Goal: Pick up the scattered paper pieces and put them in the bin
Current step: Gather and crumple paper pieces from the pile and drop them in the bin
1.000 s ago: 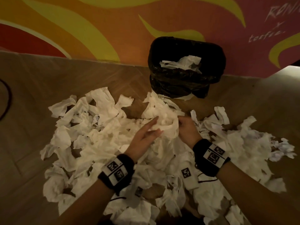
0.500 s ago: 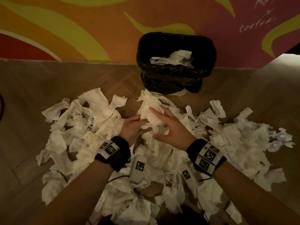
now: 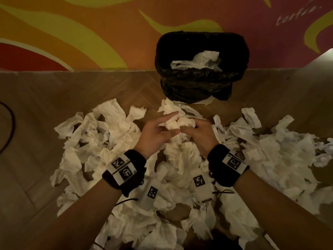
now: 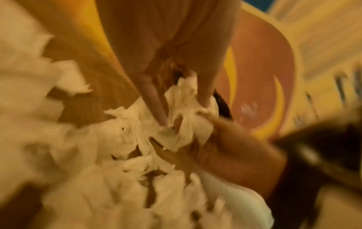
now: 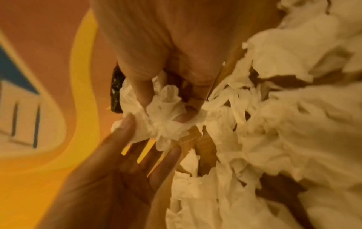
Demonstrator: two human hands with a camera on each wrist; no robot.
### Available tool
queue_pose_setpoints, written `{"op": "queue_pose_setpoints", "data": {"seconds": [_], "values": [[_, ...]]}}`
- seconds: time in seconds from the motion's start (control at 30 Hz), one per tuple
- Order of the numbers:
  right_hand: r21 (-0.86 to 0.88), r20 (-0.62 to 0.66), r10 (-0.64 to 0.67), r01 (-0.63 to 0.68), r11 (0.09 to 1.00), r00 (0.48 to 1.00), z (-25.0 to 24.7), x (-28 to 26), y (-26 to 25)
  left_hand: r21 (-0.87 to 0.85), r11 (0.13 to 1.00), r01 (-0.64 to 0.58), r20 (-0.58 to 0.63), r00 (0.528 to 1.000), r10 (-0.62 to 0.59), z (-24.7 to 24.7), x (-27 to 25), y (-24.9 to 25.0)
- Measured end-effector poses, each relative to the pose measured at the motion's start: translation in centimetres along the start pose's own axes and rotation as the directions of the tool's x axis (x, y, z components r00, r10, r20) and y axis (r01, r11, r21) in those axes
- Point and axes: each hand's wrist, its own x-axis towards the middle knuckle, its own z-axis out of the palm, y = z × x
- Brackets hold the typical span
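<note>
A crumpled wad of white paper (image 3: 182, 123) is held between both hands, just above the pile and in front of the bin. My left hand (image 3: 173, 122) pinches it between thumb and nearly straight fingers, as the left wrist view (image 4: 184, 113) shows. My right hand (image 3: 190, 126) curls round its other side, thumb and fingers dug into the wad (image 5: 164, 119). The black bin (image 3: 200, 36), lined with a black bag, stands against the wall and has white paper (image 3: 198, 60) inside. Scattered paper pieces (image 3: 108, 134) cover the wooden floor under and around both arms.
The painted orange and yellow wall (image 3: 90, 33) runs right behind the bin. A dark cable (image 3: 10, 123) curves on the floor at the far left. More torn paper (image 3: 270, 150) spreads to the right. Bare wood floor (image 3: 45, 87) lies left of the bin.
Both hands drew together out of the pile and now hold one gathered wad between them, slightly raised. The head view has tilted, so the bin sits nearer the centre.
</note>
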Motion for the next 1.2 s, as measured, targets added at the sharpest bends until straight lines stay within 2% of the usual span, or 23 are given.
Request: {"op": "queue_pose_setpoints", "data": {"seconds": [0.07, 0.17, 0.23, 0.27, 0.3, 0.33, 0.37, 0.43, 0.5, 0.53, 0.57, 0.6, 0.63, 0.67, 0.7, 0.83, 0.9, 0.93, 1.0, 1.07, 1.13, 1.2], "values": [[0.089, 0.008, 0.055, -0.056, 0.994, 0.998, 0.1, 0.2, -0.2, 0.183, 0.964, -0.192, 0.023, 0.981, 0.191, -0.1, 0.8, 0.0], [0.072, 0.064, 0.007, -0.012, 0.997, 0.998, -1.1, 0.9, -0.4, 0.361, 0.887, -0.288, 0.046, 0.956, 0.291, -1.5, 2.5, 2.3], [-0.037, 0.053, -0.017, 0.019, 0.999, 0.998, -3.1, 1.7, 0.1, 0.526, 0.789, -0.318, 0.047, 0.937, 0.346, -3.5, 3.7, 4.7], [-0.164, 0.013, -0.041, 0.043, 0.986, 0.999, -4.4, 2.3, 0.8, 0.575, 0.747, -0.335, 0.061, 0.927, 0.369, -4.6, 4.8, 6.1], [-0.362, -0.02, -0.051, 0.04, 0.931, 0.999, -5.5, 2.7, 1.9, 0.6, 0.717, -0.356, 0.076, 0.917, 0.391, -6.0, 5.5, 7.5], [-0.581, -0.019, -0.037, 0.019, 0.814, 0.999, -6.8, 3.1, 3.2, 0.641, 0.66, -0.392, 0.103, 0.896, 0.433, -6.8, 6.6, 9.0], [-0.759, 0.024, 0.025, 0.001, 0.651, 0.999, -7.8, 3.3, 4.7, 0.701, 0.575, -0.422, 0.122, 0.865, 0.486, -7.2, 7.8, 10.4], [-0.938, 0.08, 0.249, -0.011, 0.346, 0.965, -8.8, 3.0, 8.0, 0.798, 0.427, -0.426, 0.135, 0.816, 0.561, -7.2, 10.4, 12.9], [-0.992, 0.061, 0.369, 0.016, 0.123, 0.928, -8.8, 2.4, 10.3, 0.827, 0.372, -0.422, 0.188, 0.831, 0.524, -6.2, 12.9, 14.6], [-0.998, 0.054, 0.379, 0.033, 0.06, 0.924, -8.6, 2.1, 10.8, 0.849, 0.32, -0.421, 0.247, 0.851, 0.463, -5.6, 14.0, 15.1], [-0.999, 0.049, 0.376, 0.039, 0.035, 0.925, -8.4, 2.0, 11.1, 0.885, 0.233, -0.402, 0.301, 0.878, 0.372, -5.1, 14.9, 15.4], [-0.999, 0.045, 0.371, 0.037, 0.03, 0.928, -8.3, 2.0, 11.0, 0.915, 0.146, -0.377, 0.328, 0.903, 0.277, -4.6, 15.5, 15.6], [-0.999, 0.036, 0.371, 0.029, 0.024, 0.928, -8.4, 2.0, 10.9, 0.93, 0.101, -0.353, 0.327, 0.921, 0.214, -4.3, 16.0, 15.8], [-0.999, 0.034, 0.374, 0.031, 0.014, 0.927, -8.6, 2.3, 10.9, 0.936, 0.104, -0.337, 0.311, 0.928, 0.204, -4.1, 16.1, 16.1], [-0.999, 0.035, 0.384, 0.035, 0.005, 0.923, -8.7, 2.5, 10.9, 0.93, 0.15, -0.335, 0.292, 0.924, 0.249, -4.2, 16.0, 16.5], [-1.0, 0.026, 0.413, 0.024, 0.01, 0.911, -8.2, 3.0, 11.1, 0.793, 0.46, -0.4, 0.123, 0.844, 0.523, -6.8, 13.5, 17.7], [-0.998, 0.034, 0.426, 0.008, 0.063, 0.904, -8.2, 3.3, 11.2, 0.752, 0.54, -0.377, 0.025, 0.836, 0.549, -9.3, 11.8, 17.4], [-0.997, 0.039, 0.431, 0.007, 0.077, 0.902, -8.3, 3.5, 11.4, 0.741, 0.583, -0.334, -0.015, 0.86, 0.51, -10.7, 10.7, 16.6], [-0.998, 0.032, 0.424, 0.008, 0.059, 0.905, -8.0, 3.7, 11.7, 0.732, 0.658, -0.178, -0.087, 0.933, 0.35, -14.0, 8.4, 13.6], [-0.999, 0.015, 0.423, -0.001, 0.039, 0.906, -7.8, 3.9, 12.0, 0.772, 0.636, 0.02, -0.137, 0.981, 0.136, -17.7, 5.4, 8.1], [-1.0, 0.013, 0.422, 0.001, 0.028, 0.906, -8.1, 4.0, 12.6, 0.819, 0.532, 0.214, -0.216, 0.975, -0.061, -20.9, 1.1, 1.3], [-0.998, 0.041, 0.405, 0.02, 0.057, 0.913, -9.1, 4.7, 13.7, 0.813, 0.448, 0.372, -0.341, 0.928, -0.151, -23.1, -4.0, -5.4]]}}
